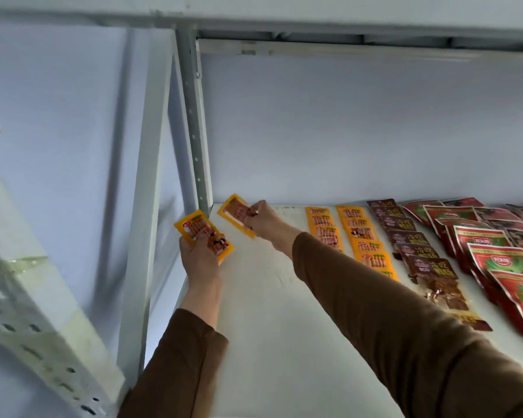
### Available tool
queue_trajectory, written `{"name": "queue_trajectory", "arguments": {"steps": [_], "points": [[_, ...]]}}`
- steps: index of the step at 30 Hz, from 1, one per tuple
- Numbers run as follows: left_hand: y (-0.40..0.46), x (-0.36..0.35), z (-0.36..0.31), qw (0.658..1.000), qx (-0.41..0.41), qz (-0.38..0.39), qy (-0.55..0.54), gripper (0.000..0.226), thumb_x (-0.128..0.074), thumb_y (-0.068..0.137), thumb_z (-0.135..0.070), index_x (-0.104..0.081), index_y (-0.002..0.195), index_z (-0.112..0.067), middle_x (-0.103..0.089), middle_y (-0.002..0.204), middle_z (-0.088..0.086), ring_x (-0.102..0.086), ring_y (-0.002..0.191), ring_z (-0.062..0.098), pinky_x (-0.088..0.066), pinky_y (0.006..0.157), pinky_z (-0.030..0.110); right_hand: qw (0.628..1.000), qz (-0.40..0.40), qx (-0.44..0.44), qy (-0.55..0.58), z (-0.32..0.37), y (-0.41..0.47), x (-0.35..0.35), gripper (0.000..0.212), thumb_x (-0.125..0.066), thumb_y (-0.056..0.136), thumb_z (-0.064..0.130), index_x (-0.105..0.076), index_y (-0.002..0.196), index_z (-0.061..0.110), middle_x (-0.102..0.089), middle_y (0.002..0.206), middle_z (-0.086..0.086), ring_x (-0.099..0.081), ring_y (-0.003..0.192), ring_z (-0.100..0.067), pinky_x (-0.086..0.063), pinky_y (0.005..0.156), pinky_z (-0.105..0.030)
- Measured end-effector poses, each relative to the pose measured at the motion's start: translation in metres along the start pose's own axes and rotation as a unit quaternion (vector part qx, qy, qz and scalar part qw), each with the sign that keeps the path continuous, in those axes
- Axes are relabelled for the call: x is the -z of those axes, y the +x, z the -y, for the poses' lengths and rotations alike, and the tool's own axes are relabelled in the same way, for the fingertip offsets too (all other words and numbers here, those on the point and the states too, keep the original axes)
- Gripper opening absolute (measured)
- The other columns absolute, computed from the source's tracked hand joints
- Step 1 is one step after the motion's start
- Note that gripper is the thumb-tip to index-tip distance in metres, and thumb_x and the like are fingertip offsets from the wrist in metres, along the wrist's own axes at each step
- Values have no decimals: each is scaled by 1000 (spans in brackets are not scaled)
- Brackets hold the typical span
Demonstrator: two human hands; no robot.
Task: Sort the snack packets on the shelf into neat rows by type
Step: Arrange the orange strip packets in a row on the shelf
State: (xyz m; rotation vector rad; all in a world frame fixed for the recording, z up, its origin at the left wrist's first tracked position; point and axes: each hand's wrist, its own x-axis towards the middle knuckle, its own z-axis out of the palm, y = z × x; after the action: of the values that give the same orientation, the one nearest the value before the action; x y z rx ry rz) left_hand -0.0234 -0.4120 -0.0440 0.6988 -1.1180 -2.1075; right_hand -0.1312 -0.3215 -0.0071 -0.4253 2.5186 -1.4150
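Left of the two yellow rows [349, 233] on the white shelf [269, 312], your right hand [261, 218] pinched one yellow packet [234, 214] by its near end, fingertips closed on it, close to the back corner beside the grey upright [195, 131]. Your left hand [200, 254], further left of those rows at the shelf's edge, gripped a small stack of yellow packets [204, 232], thumb over the top. Brown row [417, 245] and red packets [480, 245] lay right of the yellow rows. Advice: you should have set this packet square, starting a third yellow row parallel to its neighbours.
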Motion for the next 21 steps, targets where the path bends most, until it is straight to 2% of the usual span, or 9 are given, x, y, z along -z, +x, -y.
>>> {"name": "queue_trajectory", "arguments": {"steps": [2, 5, 7, 10, 12, 14, 16, 17, 21], "points": [[-4, -6, -2, 998, 32, 39, -37, 17, -48, 106, -17, -60, 115, -25, -70, 108, 5, -72, 87, 20, -59, 77, 40, 994, -24, 26, 101, 0, -23, 9, 20, -54, 95, 10, -52, 114, 16, -62, 92, -4, -53, 73, -12, -38, 56, -22], [-21, -18, -1, 989, 56, 129, -39, 39, -47, 106, -40, -57, 136, -18, -71, 120, 6, -71, 106, 23, -58, 86, 44, 991, 12, 39, 128, -13, -66, 24, 16, -63, 91, 7, -55, 100, 16, -63, 81, -2, -54, 64, -8, -38, 50, -14], [-37, -27, 6, 983, 31, 178, 12, 38, -51, 105, -30, -54, 139, -12, -68, 121, 11, -66, 109, 27, -54, 91, 46, 993, 9, 22, 112, -32, -90, 36, 17, -67, 89, 8, -54, 98, 15, -65, 84, -7, -56, 66, -14, -44, 57, -22], [-57, -38, 22, 970, -8, 226, 94, 28, -52, 102, -3, -56, 129, -12, -69, 114, 13, -67, 105, 27, -56, 84, 41, 999, -44, 18, -2, -54, -118, 58, 28, -74, 82, 18, -55, 103, 12, -66, 95, -7, -62, 81, -26, -50, 70, -43], [-70, -45, 30, 957, -4, 269, 109, 30, -51, 101, 1, -58, 125, -15, -72, 112, 9, -69, 104, 23, -56, 84, 37, 996, -75, 22, -46, -65, -133, 78, 40, -78, 79, 28, -54, 109, 16, -63, 103, 1, -62, 90, -22, -50, 75, -42], [-84, -52, 38, 943, 13, 311, 117, 31, -50, 100, 2, -59, 125, -15, -74, 112, 7, -71, 103, 19, -57, 82, 33, 995, -94, 24, -1, -74, -145, 95, 45, -77, 82, 39, -54, 115, 22, -64, 108, 6, -64, 94, -15, -54, 78, -36], [-98, -63, 49, 925, 29, 348, 149, 33, -50, 98, 3, -60, 123, -16, -76, 111, 5, -73, 102, 17, -58, 75, 26, 992, -93, 14, 78, -86, -154, 108, 31, -70, 90, 38, -58, 115, 23, -69, 106, 4, -69, 95, -16, -57, 86, -43], [-104, -68, 54, 916, 36, 358, 178, 34, -50, 97, 3, -60, 122, -17, -76, 111, 4, -72, 103, 17, -58, 76, 26, 992, -100, 12, 76, -92, -157, 112, 24, -66, 94, 35, -59, 114, 24, -72, 103, 3, -70, 93, -16, -57, 86, -45], [-107, -89, 72, 862, 25, 373, 343, 26, -58, 100, -14, -57, 125, -22, -72, 119, 4, -67, 112, 23, -52, 101, 48, 990, -140, -14, -14, -111, -159, 124, 32, -62, 97, 33, -49, 125, 26, -70, 94, 3, -69, 84, -14, -57, 68, -35]]}}
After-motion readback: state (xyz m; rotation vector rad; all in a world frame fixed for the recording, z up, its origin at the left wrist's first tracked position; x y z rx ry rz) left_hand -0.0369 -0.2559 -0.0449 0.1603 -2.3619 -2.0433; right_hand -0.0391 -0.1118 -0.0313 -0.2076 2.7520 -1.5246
